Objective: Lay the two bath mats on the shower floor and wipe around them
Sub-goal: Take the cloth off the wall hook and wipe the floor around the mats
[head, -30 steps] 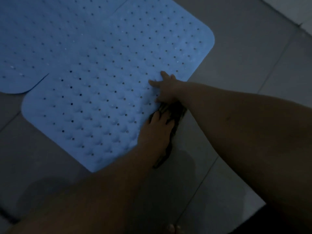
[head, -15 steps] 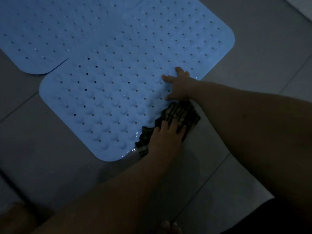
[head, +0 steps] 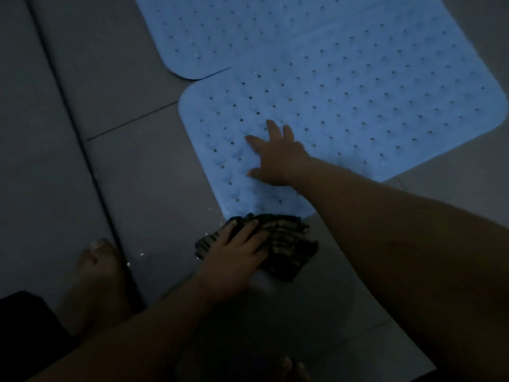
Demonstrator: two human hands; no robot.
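Two light blue perforated bath mats lie flat on the grey tiled floor in dim light. The near mat [head: 358, 111] overlaps the edge of the far mat [head: 220, 31]. My right hand [head: 278, 158] rests flat with fingers spread on the near mat's front corner. My left hand [head: 234, 257] presses down on a dark striped cloth [head: 286, 252], which lies on the tile right at the near mat's front corner. A few wet glints show on the floor beside the cloth.
My bare left foot [head: 96, 277] stands on the tile at the lower left, beside a dark groove [head: 91, 172] in the floor. Toes of my other foot [head: 294, 368] show at the bottom edge. Grey tiles [head: 124, 78] extend left of the mats.
My left hand has slid the cloth along the near mat's edge to its front corner. My right hand has shifted further onto the mat and spread flat. The view has swung left.
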